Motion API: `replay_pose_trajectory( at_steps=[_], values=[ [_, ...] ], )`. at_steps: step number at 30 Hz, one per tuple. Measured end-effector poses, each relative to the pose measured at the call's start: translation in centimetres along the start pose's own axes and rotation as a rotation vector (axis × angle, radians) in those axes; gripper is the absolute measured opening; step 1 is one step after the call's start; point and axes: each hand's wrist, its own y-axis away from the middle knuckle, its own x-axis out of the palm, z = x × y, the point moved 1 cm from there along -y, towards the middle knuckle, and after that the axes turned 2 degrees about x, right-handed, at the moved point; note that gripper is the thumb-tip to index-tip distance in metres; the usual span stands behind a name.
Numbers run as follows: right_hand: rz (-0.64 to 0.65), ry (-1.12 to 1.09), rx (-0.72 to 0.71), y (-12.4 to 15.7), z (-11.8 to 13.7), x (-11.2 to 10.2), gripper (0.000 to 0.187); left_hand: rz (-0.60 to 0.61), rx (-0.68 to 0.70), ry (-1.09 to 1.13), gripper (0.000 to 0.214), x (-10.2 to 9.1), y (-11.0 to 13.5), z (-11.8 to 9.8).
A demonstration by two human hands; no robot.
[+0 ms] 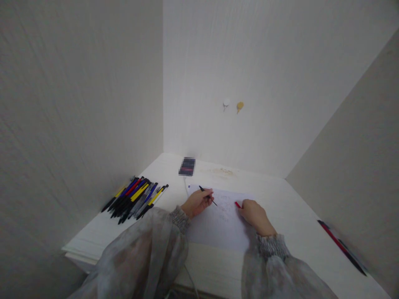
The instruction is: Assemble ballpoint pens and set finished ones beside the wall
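My left hand (200,202) is closed around a slim black pen (204,191), whose thin dark end points down to the right over a white sheet of paper (215,233). Faint scribbles mark the middle of the sheet. At the paper's right side, my right hand (254,214) is closed on a red pen part (237,204). Only its short red end sticks out past the fingers, and the rest is hidden. The two hands are apart. A heap of pens (134,199) in black, yellow, blue, red and white lies left of my left hand.
A dark pixelated device (187,166) with a white cable lies behind the paper. Red and black pens (341,247) lie along the right wall. A white hook (226,102) and a yellow hook (240,106) are on the back wall. Walls enclose the white table (280,199).
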Motion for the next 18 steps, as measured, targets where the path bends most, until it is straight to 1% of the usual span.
replay_pose_trajectory(
  at_steps=[4, 6, 10, 14, 18],
  values=[
    [-0.101, -0.298, -0.301, 0.1, 1.7, -0.3, 0.015, 0.085, 0.037, -0.096, 0.013, 0.2, 0.2, 0.2],
    [-0.109, -0.432, -0.394, 0.3, 2.5, -0.3, 0.014, 0.119, 0.051, -0.135, 0.015, 0.4, 0.3, 0.2],
    [-0.119, -0.549, -0.46, 0.7, 3.2, 0.0, 0.014, 0.137, 0.067, -0.168, 0.015, 0.8, 0.5, 0.2],
    [-0.139, -0.603, -0.476, 0.8, 3.2, 0.0, 0.014, 0.13, 0.082, -0.18, 0.016, 0.8, 0.5, 0.1],
    [-0.151, -0.625, -0.487, 0.7, 3.2, 0.1, 0.014, 0.14, 0.06, -0.204, 0.017, 0.7, 0.5, 0.2]
  ],
)
